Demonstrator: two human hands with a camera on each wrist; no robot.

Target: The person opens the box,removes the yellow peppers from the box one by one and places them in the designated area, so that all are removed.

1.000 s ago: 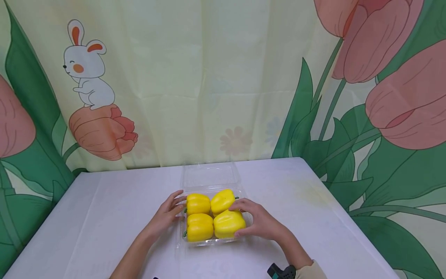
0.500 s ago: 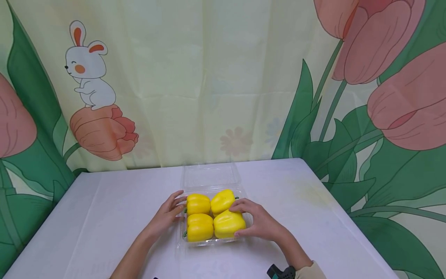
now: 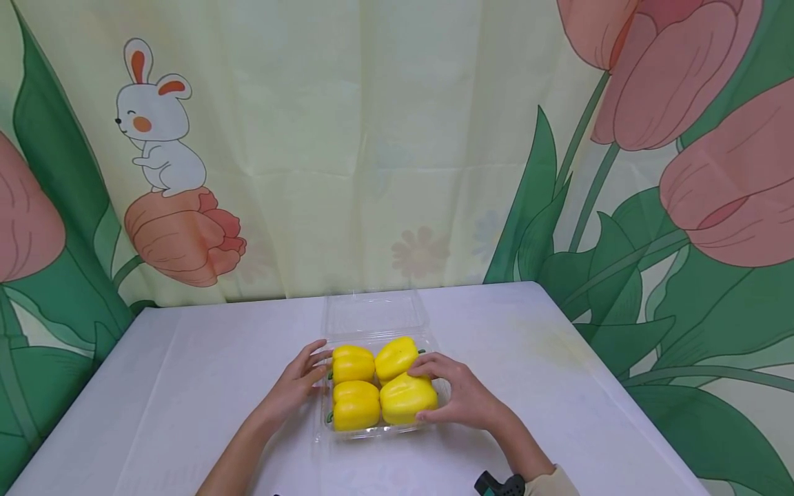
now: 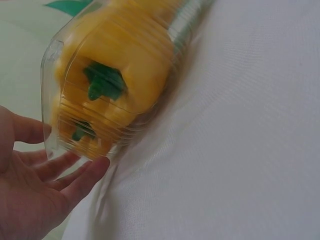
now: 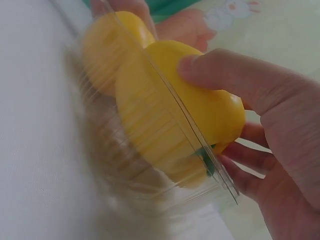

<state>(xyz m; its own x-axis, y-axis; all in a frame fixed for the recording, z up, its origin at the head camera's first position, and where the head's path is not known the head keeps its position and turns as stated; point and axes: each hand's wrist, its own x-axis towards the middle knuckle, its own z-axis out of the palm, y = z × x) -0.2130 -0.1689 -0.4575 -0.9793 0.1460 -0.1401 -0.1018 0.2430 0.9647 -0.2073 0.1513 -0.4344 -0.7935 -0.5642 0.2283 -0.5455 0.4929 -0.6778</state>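
Yellow bell peppers (image 3: 352, 363) sit in two rows in a clear plastic clamshell box (image 3: 372, 432) on the table. My right hand (image 3: 462, 396) grips the near right pepper (image 3: 408, 399), thumb on its near side and fingers over the far side. In the right wrist view this pepper (image 5: 172, 95) stands higher than the box rim. At the left wall is my left hand (image 3: 294, 382), its fingers fairly straight. The left wrist view has its fingertips (image 4: 101, 165) low against the ribbed wall and its thumb at the rim. Green stems (image 4: 103, 81) face that wall.
The box's clear lid (image 3: 375, 313) lies folded back towards the far table edge. A white cloth covers the table (image 3: 205, 386). Behind hangs a curtain (image 3: 422, 138) printed with tulips and a rabbit. A dark device (image 3: 499, 484) is worn on the right wrist.
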